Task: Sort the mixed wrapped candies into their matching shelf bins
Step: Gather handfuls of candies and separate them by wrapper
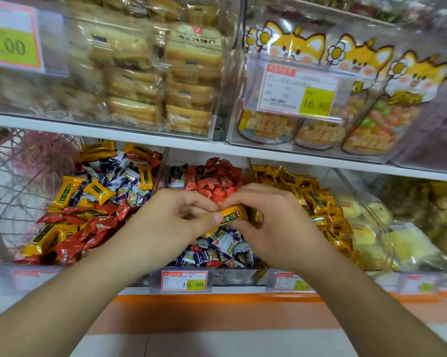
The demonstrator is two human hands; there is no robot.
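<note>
1. Holding one long yellow wrapped candy (pixel 232 215), the left hand (pixel 170 217) and the right hand (pixel 273 222) both pinch it with curled fingers, above the middle clear plastic bin (pixel 207 275).
2. That middle bin holds red candies (pixel 214 181) at the back and blue-and-white candies (pixel 217 251) at the front.
3. The left clear bin (pixel 34 273) holds yellow, red and blue candies all mixed up.
4. The right clear bin (pixel 286 279) holds only yellow candies (pixel 312 199).
</note>
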